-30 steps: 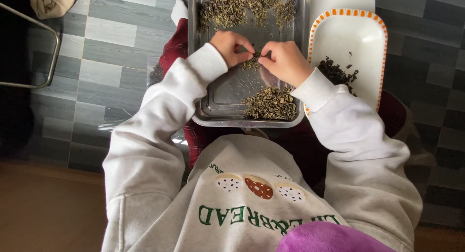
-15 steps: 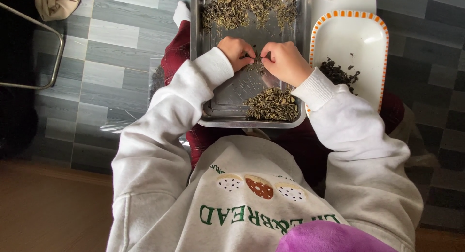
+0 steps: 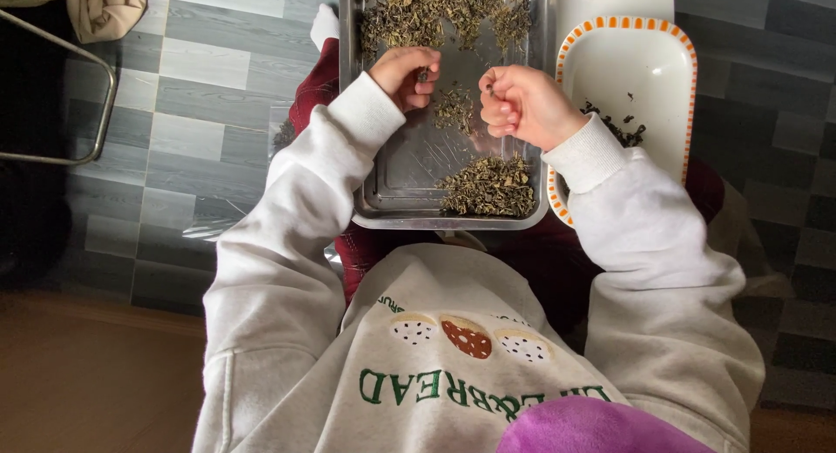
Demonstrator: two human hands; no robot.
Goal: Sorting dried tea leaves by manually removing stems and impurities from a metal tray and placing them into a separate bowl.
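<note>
Dried leaves (image 3: 454, 107) lie in a small loose clump near the middle of the metal tray (image 3: 409, 170), between the person's two hands. Left of that clump, the left hand (image 3: 403, 73) hovers over the tray with its fingers curled in and thumb and forefinger pinched on a tiny dark bit. Right of the clump, the right hand (image 3: 522, 104) is curled into a loose fist, its fingertips nipped together on a thin dark piece; it hangs over the tray's right edge. Nearer the person than the clump, a denser heap of leaves (image 3: 488, 185) sits against the tray's near rim. At the tray's far end a wide scatter of leaves (image 3: 444, 13) covers the metal. Just right of the tray lies a white plate with an orange rim (image 3: 649, 65), carrying a little dark pile (image 3: 620, 126) partly hidden behind the right wrist. Grey floor tiles (image 3: 196, 113) spread to the tray's left.
</note>
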